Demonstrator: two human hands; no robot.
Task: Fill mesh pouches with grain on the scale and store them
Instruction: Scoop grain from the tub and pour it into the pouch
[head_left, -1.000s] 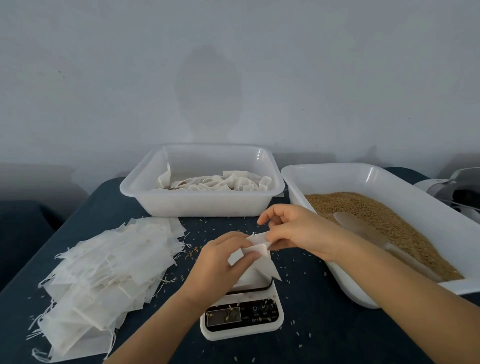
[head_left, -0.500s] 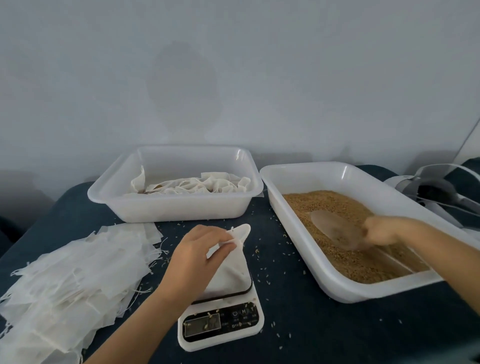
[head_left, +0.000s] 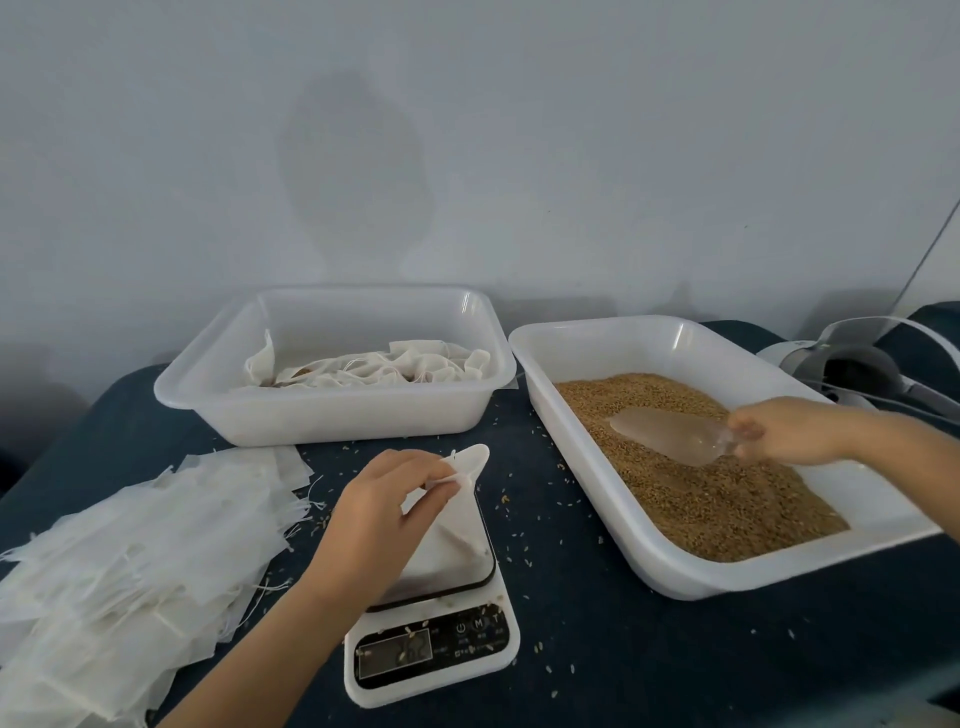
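A white kitchen scale (head_left: 457, 649) stands near the front edge, with an empty mesh pouch (head_left: 457, 525) lying on its platform. My left hand (head_left: 384, 504) pinches the pouch's top edge and holds its mouth up. On the right, a white tray (head_left: 613, 535) holds brown grain (head_left: 691, 478). My right hand (head_left: 779, 428) grips the handle of a clear plastic scoop (head_left: 670, 426) that rests on the grain.
A second white tray (head_left: 332, 415) at the back holds filled pouches (head_left: 374, 369). A pile of empty pouches (head_left: 124, 566) covers the table's left side. Loose grains lie scattered on the dark blue cloth (head_left: 597, 660). A white headset (head_left: 857, 364) sits at the far right.
My right hand left the pouch, reached right into the grain tray and took the scoop's handle. My left hand stayed on the pouch's top edge over the scale.
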